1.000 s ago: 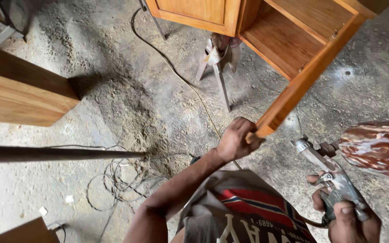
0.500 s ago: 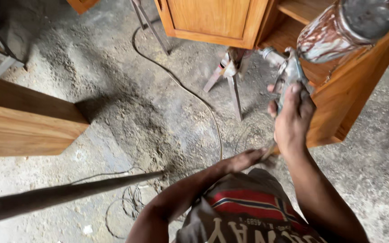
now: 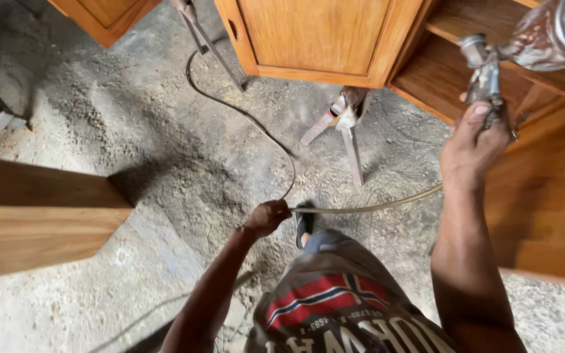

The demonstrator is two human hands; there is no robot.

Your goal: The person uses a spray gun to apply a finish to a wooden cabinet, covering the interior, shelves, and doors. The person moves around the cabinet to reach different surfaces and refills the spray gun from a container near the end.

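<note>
From my feed the spray gun [image 3: 485, 72] is only half readable: its paint cup [image 3: 554, 33] runs off the frame at 1 o'clock, and the right hand [image 3: 472, 140] covers the grip, so I can't see the trigger. The hose [image 3: 367, 209] disappears inside the left hand's [image 3: 266, 219] fist. The cabinet [image 3: 322, 39] is cut off at 12 o'clock, the wooden panel [image 3: 34, 216] at 9 o'clock. The sandalled foot [image 3: 304, 225] is mostly hidden by shorts. The stand [image 3: 344, 124] top sits hidden under the cabinet.

Below me lies a dusty grey concrete floor [image 3: 132, 131]; orange-brown wooden cabinets [image 3: 322, 36] stand ahead on a metal trestle [image 3: 348, 131].
</note>
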